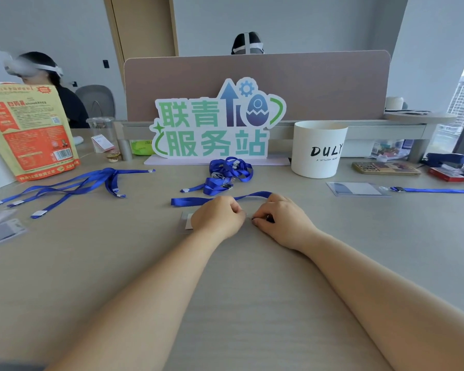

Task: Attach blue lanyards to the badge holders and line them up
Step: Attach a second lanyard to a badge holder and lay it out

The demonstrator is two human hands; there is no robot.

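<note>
Two curled hands [217,216] [284,219], flat blue ribbon lanyard [198,201], clear rectangular badge holder [186,221]

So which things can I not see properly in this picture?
All in the head view:
- The badge holder: mostly covered by the left hand.
- The clip of the lanyard: hidden in the right hand, so whether it is attached is unclear.
- The finished lanyard: cut off by the right edge.
- The spare holders: blurred, cut by the left edge.
- Print on the yellow bag: too small.

Satiny woven blue lanyard [198,200] on matt wood-look table [252,277].
</note>
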